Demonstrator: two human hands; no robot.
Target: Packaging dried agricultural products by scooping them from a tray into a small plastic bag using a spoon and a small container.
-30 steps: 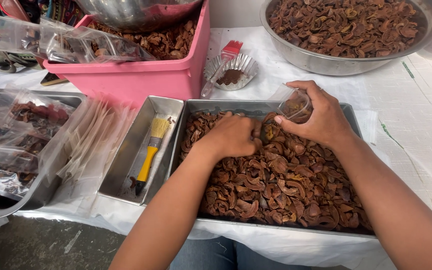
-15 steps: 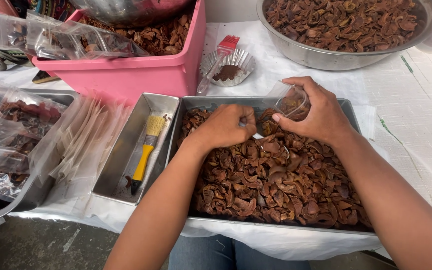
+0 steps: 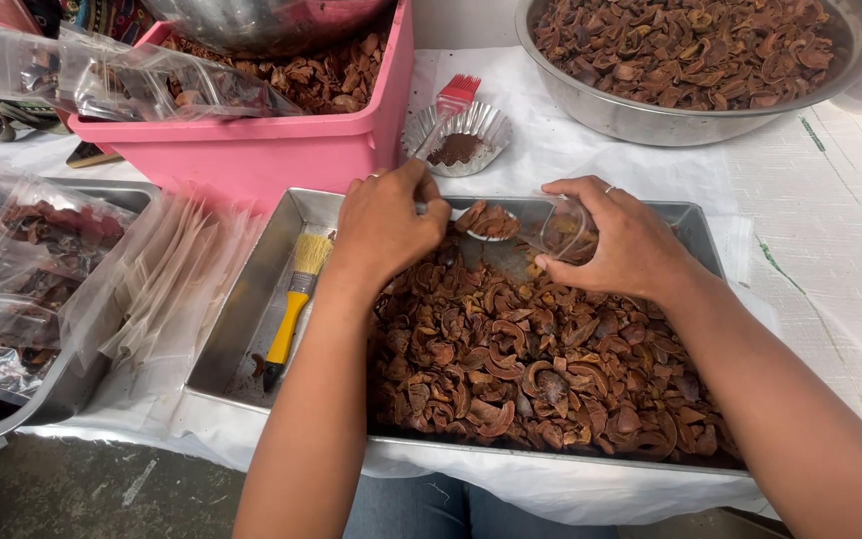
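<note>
A steel tray (image 3: 251,329) in front of me holds a heap of brown dried shell pieces (image 3: 531,369). My left hand (image 3: 386,225) grips a metal spoon (image 3: 486,222) loaded with brown pieces, held over the far end of the tray. My right hand (image 3: 621,245) holds a small clear plastic bag (image 3: 566,230) with its mouth turned toward the spoon; the spoon's bowl is just at the opening. Some pieces show inside the bag.
A yellow-handled brush (image 3: 291,309) lies in the tray's left part. A stack of clear bags (image 3: 167,289) lies to the left, beside a tray of filled bags (image 3: 12,289). Behind stand a pink tub (image 3: 271,150), a fluted foil cup with a red brush (image 3: 456,135) and a big steel bowl (image 3: 690,65).
My left hand rose out of the heap with a filled spoon and brought it to the bag's mouth. My right hand lowered and tilted the bag toward it.
</note>
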